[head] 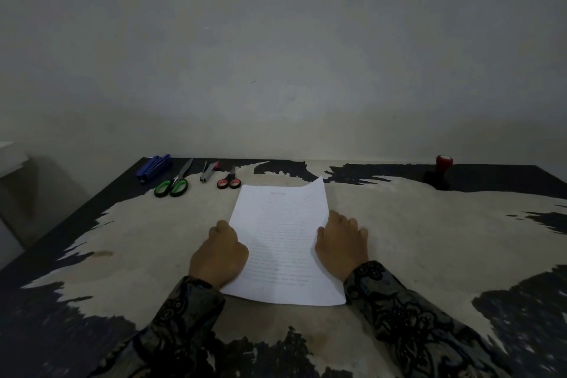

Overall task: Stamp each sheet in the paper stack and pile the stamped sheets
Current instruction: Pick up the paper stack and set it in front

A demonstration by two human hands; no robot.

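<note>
A stack of white printed paper sheets (283, 242) lies in the middle of the worn table (429, 239), its far right corner curled up. My left hand (219, 250) sits at the stack's left edge with its fingers curled, its thumb side overlapping the paper. My right hand (342, 242) lies flat beside the right edge with the fingers spread on the table and the thumb touching the paper. A stamp (440, 172) with a red top and black body stands at the far right of the table, well away from both hands.
Along the table's far left edge lie a blue stapler (153, 167), green-handled scissors (173, 182), a staple remover (208, 170) and small red-handled scissors (229, 180). A wall rises right behind the table. Patterned sleeves cover both forearms.
</note>
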